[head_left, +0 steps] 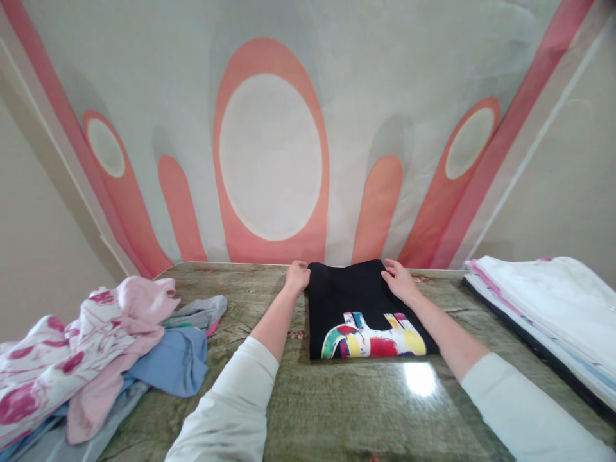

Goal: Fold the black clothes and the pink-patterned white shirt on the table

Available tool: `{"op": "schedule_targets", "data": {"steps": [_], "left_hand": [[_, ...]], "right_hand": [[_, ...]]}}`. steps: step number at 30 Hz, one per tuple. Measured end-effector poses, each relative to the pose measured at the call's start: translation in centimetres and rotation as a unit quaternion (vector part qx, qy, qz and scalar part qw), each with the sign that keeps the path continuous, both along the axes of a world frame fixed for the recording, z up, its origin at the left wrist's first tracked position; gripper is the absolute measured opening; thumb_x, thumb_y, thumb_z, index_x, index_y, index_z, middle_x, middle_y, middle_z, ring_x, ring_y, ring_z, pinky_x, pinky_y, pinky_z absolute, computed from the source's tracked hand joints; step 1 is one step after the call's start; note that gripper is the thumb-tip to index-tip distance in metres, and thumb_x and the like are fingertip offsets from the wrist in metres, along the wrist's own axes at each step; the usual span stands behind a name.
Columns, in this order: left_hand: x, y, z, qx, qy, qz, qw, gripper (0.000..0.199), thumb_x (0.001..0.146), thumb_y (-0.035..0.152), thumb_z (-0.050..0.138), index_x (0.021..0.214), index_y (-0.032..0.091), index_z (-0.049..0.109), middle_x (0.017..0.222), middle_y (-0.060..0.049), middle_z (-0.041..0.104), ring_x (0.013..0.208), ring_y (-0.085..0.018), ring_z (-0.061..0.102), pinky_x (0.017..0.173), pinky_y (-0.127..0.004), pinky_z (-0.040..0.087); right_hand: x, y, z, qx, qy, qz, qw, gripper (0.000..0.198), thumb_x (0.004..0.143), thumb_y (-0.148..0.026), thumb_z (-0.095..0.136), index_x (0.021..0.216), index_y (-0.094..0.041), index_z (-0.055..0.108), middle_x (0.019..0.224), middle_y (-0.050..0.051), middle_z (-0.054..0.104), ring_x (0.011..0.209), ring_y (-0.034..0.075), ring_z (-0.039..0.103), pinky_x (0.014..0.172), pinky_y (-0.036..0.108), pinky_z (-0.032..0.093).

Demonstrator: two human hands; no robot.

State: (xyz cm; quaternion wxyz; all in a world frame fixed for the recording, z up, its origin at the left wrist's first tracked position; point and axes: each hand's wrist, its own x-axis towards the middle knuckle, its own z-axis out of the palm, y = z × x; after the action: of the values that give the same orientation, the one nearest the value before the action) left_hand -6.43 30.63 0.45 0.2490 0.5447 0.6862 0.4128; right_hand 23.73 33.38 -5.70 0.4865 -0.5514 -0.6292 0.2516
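A folded black shirt [349, 292] lies in front of me near the far edge of the table, its lower part carrying a multicoloured print on white. My left hand [297, 278] grips its far left corner, fingers closed round the edge. At the far right corner, my right hand [398, 281] has its fingers and thumb on the cloth, pinching the edge. The far border of the shirt sags slightly between my hands. Part of the shirt's right side is hidden behind my right forearm.
A loose heap of clothes, with a pink garment [142, 308] and a blue one [171, 362], covers the table's left side. On the right stands a neat stack of folded clothes [558, 295], white on top. The wooden-patterned table [337, 410] meets a patterned backdrop [272, 250] behind.
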Motion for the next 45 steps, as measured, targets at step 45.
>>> {"op": "schedule_targets", "data": {"steps": [45], "left_hand": [[4.5, -16.8, 4.3, 0.112, 0.403, -0.469, 0.778, 0.053, 0.093, 0.035, 0.036, 0.142, 0.025, 0.02, 0.148, -0.004, 0.022, 0.135, -0.018, 0.018, 0.11, -0.039, 0.016]], "right_hand": [[1.4, -20.3, 7.1, -0.02, -0.182, 0.232, 0.955, 0.02, 0.066, -0.008, 0.051, 0.076, -0.019, 0.065, 0.086, 0.003, 0.056, 0.08, 0.016, 0.052, 0.073, 0.029, 0.042]]}}
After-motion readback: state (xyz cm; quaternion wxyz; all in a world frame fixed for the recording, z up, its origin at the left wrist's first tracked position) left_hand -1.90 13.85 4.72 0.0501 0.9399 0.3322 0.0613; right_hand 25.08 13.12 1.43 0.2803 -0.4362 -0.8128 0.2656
